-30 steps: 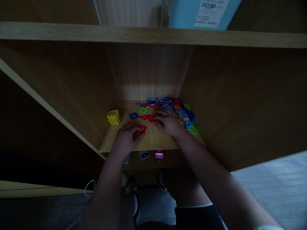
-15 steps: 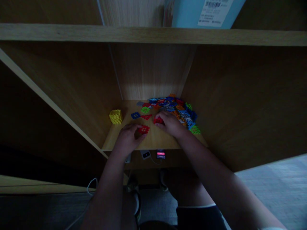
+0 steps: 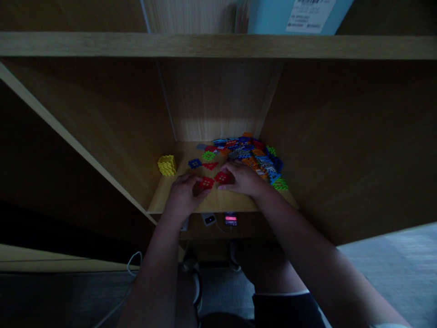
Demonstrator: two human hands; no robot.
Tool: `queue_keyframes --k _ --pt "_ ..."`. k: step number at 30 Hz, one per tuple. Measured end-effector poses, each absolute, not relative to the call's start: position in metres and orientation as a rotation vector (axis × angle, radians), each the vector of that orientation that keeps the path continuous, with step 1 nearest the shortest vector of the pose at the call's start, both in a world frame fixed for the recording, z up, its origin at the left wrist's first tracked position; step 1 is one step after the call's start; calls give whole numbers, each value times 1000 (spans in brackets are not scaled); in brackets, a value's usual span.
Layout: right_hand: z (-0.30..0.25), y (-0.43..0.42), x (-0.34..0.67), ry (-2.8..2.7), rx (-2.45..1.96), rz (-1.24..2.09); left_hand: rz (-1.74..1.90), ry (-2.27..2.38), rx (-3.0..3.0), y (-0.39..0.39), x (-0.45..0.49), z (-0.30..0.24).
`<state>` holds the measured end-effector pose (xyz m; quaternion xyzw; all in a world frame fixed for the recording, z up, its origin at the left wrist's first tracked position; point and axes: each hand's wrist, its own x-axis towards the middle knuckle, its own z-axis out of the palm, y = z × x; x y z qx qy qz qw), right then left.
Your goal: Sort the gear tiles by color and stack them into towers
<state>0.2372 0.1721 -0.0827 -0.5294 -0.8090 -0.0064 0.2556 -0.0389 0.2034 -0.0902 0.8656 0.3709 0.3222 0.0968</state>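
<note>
Between thumb and fingers, my left hand (image 3: 185, 193) grips a red square building tile (image 3: 206, 183) with small holes, just over the shelf. My right hand (image 3: 243, 177) pinches a second red tile (image 3: 222, 177), its edge close to the first; whether the two touch I cannot tell. Just behind them lie a red triangular tile (image 3: 210, 166), a blue tile (image 3: 195, 163) and a green tile (image 3: 208, 156). A heap of mixed-colour tiles (image 3: 262, 159) spreads behind and right of my right hand. To the left stands a yellow block of joined or stacked tiles (image 3: 167, 165).
The wooden shelf (image 3: 235, 203) has side walls and a back panel. An upper shelf board (image 3: 218, 45) crosses above, with a light blue box (image 3: 300, 18) on it. Below are a lit phone (image 3: 231, 219) and a small white device (image 3: 209, 219) with a cable.
My right hand has turned its red tile flatter, so more of its face shows beside the left one. My left hand has stayed nearly still; the view has shifted slightly.
</note>
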Motion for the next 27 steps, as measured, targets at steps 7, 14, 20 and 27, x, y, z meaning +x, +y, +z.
queue_keyframes --k 7,14,20,27 --pt "-84 173 238 -2174 -1493 -34 953 1096 2552 202 -37 -90" --pt "-83 173 238 -2146 -1432 -30 949 1070 2539 205 -38 -92" --pt "-80 169 230 -2041 -1363 35 947 993 2573 204 -38 -92" --pt "-85 169 215 -2083 -1259 143 967 1017 2570 202 -37 -93"
